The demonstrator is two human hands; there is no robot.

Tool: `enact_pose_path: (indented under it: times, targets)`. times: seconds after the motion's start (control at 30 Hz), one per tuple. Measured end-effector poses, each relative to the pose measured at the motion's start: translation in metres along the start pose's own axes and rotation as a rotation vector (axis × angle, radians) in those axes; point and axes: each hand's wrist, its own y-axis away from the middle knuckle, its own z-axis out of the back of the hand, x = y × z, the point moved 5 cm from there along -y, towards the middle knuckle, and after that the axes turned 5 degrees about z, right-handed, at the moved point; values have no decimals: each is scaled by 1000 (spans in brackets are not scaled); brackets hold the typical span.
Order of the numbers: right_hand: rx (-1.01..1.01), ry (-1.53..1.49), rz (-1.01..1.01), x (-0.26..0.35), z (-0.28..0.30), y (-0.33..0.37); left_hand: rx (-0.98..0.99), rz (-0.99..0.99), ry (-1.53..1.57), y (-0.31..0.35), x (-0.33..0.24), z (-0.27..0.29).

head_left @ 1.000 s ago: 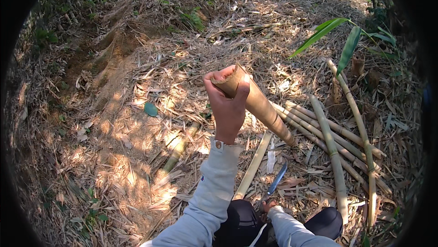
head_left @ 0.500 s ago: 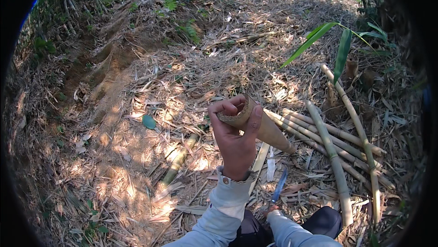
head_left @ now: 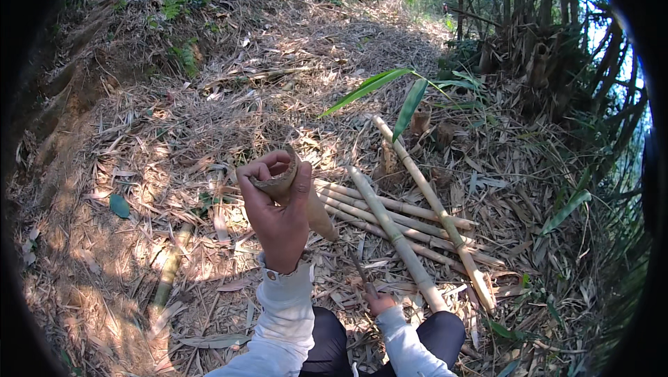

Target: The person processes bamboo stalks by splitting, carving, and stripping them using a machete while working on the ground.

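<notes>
My left hand is raised in front of me. Its fingers and thumb close around the wide, rough-edged mouth of a tan cone-shaped piece that looks like a rolled dry bamboo sheath. The cone's narrow end slants away to the right and down. Lower down, close to my knees, my right hand grips a knife by its handle. The knife's blade points up and slightly left, apart from the cone.
Several cut bamboo poles lie crossed on the right, a thick one on top. A short bamboo length lies on the left. A leafy green shoot hangs ahead, near stumps. Dry leaves cover the sloping ground.
My view has swung to the right, so the poles and both hands appear further left. The knife blade is now more upright and tilts left. Both grips are kept.
</notes>
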Motion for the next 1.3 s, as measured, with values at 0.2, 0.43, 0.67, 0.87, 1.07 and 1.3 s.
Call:
enact_pose_path:
  times: [0.2,0.43,0.67,0.87,1.07,1.3]
  targets:
    - [-343,-250,175,40,158,120,-34,-92,155,-24,-55,-32]
    - [-390,-494,620,166,242,186,-28,-112,49,-20,-39,-84]
    - [-377,-435,801,212,260,234,-46,-138,106,-38,-51,-90]
    - [-264,-380,967,272,259,260,-35,-83,94,-33,-10,-107]
    - [-255,-390,1019,324,250,275,66,-49,11,-41,-15,-112]
    - [-289,-543,989,327,243,282,-9,-178,34,-63,-60,-104]
